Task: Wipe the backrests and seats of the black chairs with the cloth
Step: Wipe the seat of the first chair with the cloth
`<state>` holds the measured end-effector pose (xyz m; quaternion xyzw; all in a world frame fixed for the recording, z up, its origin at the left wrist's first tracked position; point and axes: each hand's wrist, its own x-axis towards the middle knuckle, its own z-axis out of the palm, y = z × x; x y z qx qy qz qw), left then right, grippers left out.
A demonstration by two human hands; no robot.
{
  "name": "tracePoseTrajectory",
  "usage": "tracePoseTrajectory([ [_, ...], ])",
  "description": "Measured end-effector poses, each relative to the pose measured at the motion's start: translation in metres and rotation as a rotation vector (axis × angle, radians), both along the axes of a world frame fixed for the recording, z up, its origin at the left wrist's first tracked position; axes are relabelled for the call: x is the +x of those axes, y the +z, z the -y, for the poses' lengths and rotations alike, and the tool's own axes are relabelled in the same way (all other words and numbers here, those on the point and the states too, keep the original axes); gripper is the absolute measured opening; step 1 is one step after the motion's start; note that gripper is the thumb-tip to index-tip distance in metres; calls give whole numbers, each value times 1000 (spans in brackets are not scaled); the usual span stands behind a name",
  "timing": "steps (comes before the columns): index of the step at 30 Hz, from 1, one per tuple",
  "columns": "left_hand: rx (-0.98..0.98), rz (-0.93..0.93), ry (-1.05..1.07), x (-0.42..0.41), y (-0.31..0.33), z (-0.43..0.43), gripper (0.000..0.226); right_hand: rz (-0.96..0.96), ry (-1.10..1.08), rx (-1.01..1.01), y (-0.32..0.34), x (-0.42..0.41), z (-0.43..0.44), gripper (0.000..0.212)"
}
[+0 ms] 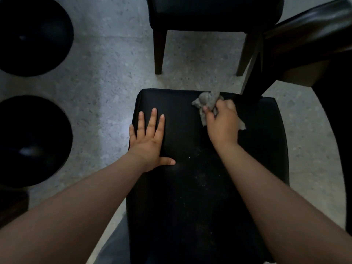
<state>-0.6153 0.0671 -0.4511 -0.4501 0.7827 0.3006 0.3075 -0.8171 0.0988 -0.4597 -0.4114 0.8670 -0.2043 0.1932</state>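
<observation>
A black padded chair seat [190, 187] fills the middle of the head view, with pale dust specks near its centre. My left hand [148, 138] lies flat on the seat's left side, fingers straight and spread. My right hand [222, 122] grips a crumpled grey cloth [206, 101] and holds it against the far right part of the seat. Part of the cloth sticks out beyond the hand on the right. Another black chair [215, 14] stands ahead, only its seat and legs showing.
Two round black stools [34, 35] [34, 140] stand on the speckled grey floor [106, 77] at the left. A dark wooden table edge [308, 35] with a slanted leg [253, 73] reaches over the seat's far right corner.
</observation>
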Motion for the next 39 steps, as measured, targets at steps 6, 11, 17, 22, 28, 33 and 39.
tracePoseTrajectory([
  [6, -24, -16, -1, 0, 1, 0, 135, 207, 168, 22, 12, 27, -57, 18],
  [11, -87, -125, 22, 7, 4, -4, 136, 102, -8, -72, 30, -4, -15, 22],
  [17, -83, -309, 185, 25, 12, 0, 128, -44, 7, 58, 0, 2, 27, 18],
  [22, 21, -313, 457, 43, 6, -10, 133, 134, 182, -3, 5, 38, -26, 26],
  [28, 160, -381, 724, 52, -11, -11, 130, 201, 83, -49, 22, 12, 0, 18],
  [33, 180, -438, 770, 54, -23, -18, 130, -51, 15, 142, 2, 5, 55, 20],
  [39, 175, -461, 778, 55, -27, -19, 128, 191, 195, 25, 9, 52, 8, 23],
])
